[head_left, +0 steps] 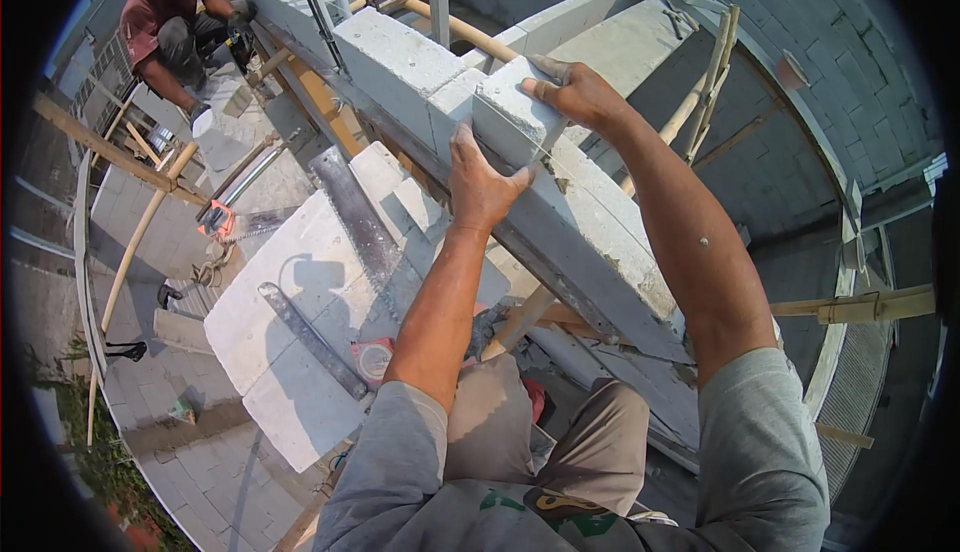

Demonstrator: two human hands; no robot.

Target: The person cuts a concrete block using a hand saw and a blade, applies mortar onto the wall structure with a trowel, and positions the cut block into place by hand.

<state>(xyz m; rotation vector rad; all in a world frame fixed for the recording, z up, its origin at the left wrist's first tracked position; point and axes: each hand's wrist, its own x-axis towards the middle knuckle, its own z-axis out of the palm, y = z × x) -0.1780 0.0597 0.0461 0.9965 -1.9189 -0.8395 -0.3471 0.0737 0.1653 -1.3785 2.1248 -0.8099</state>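
A small white lightweight concrete block (515,102) sits on top of the block wall (625,242), up against the end of a longer block (400,52). My right hand (580,97) grips its far upper end, with the thumb on the top face. My left hand (483,184) is closed on its near lower side, fingers up the face and thumb spread along the bottom edge. A thin string line (590,170) runs along the wall beside the block. The block's underside is hidden.
On large white blocks (265,382) to the left lie a saw blade (355,217), a flat metal bar (312,340) and a tape measure (373,360). Nearby is an orange-handled saw (217,220). Another person (175,32) crouches upper left. Bamboo poles (712,87) stand beyond the wall.
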